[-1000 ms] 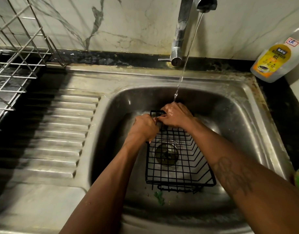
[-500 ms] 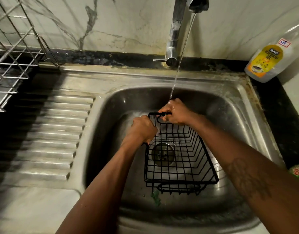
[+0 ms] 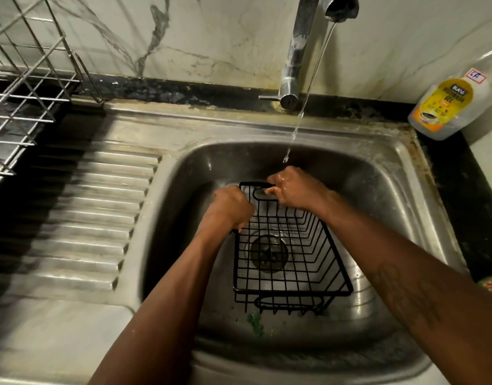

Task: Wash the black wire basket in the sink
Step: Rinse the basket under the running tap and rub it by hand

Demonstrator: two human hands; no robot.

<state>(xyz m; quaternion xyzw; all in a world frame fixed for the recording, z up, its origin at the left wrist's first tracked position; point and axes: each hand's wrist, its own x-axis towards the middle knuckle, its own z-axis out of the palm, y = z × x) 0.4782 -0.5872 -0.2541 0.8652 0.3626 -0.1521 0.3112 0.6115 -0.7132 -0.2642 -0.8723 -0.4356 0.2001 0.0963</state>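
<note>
Between both hands [image 3: 229, 208], black wire basket [image 3: 287, 262].

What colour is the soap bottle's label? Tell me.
Yellow and orange, with a dark name patch on top; the bottle shows best in the head view.

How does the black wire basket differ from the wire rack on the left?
The black wire basket is black-coated; the dish rack is bare silver metal. The basket sits inside the sink basin, over the drain, gripped by the left hand and right hand; the rack stands untouched beside the sink, partly out of frame. Both are open wire grids.
</note>
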